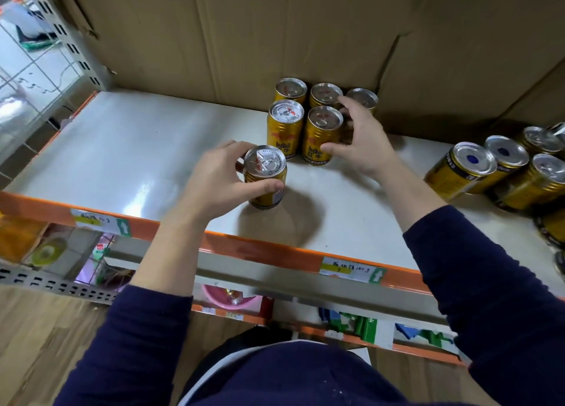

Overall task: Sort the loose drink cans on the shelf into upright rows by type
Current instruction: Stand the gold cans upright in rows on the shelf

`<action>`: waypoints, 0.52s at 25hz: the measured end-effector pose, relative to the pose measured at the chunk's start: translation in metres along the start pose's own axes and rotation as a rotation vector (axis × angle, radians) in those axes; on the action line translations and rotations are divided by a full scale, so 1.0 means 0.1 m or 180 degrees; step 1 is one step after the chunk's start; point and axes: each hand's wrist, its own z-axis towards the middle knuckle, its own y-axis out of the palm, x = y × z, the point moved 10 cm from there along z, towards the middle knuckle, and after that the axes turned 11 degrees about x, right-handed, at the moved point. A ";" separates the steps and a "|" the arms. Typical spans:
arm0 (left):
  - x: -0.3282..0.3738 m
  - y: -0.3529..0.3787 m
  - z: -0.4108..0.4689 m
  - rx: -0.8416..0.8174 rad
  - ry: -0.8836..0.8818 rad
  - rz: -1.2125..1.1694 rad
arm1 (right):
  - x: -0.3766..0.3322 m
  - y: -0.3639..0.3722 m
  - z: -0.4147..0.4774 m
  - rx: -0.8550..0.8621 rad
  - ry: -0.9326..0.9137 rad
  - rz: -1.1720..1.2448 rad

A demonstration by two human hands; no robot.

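The right hand (pixel 357 142) covers most of one gold can (pixel 346 130) at the right end of the upright rows (pixel 287 121), so its grip cannot be told. Its fingertips cross the back-row can (pixel 363 97). In front of the rows, the left hand (pixel 220 176) hides the held can (pixel 266 167) on its left side. Right of the rows, the leaning cans (pixel 495 167) run off the frame edge. Below the rows, the rail label (pixel 351 269) is illegible.
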 end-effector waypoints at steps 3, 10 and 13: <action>0.03 0.03 0.11 -0.0275 -0.0014 0.0232 | 0.15 -0.09 -0.29 -0.0029 0.0006 -0.0338; 0.30 0.26 0.23 -0.0868 0.0343 0.0892 | 0.70 -0.52 -1.31 0.0152 -0.0040 -0.1113; 0.68 0.38 0.33 -0.0813 0.0571 0.0671 | 0.79 -0.55 -1.48 0.0289 -0.0038 -0.1038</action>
